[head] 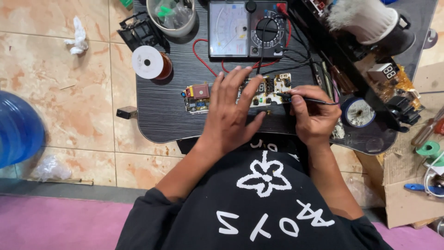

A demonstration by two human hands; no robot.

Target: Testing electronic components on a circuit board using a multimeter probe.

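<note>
Black probe lead (307,99), thin and pen-like, sits pinched in my right hand (314,118) just right of frame centre; the fingers are closed on its shaft like a pen grip, and its tip rests on the right end of the circuit board (266,90), a hold that I judge gives fine control over a small contact point. My left hand (231,109) lies spread and flat over the middle of the same board, fingers open and pressing down rather than gripping, apparently to keep the light board from sliding on the desk (162,115).

The board lies across the centre of the dark desk, its left end with a reddish component showing beyond my left hand. Directly above it, at top centre, stands an analogue multimeter (247,28), dial facing me, red and black wires (203,60) trailing down toward the board; placed there, the needle can be read without lifting either hand.

Further out: a white spool (148,62) upper left of the board, a clear cup of parts (173,16) above it, a roll of dark tape (358,112) right of my right hand.
</note>
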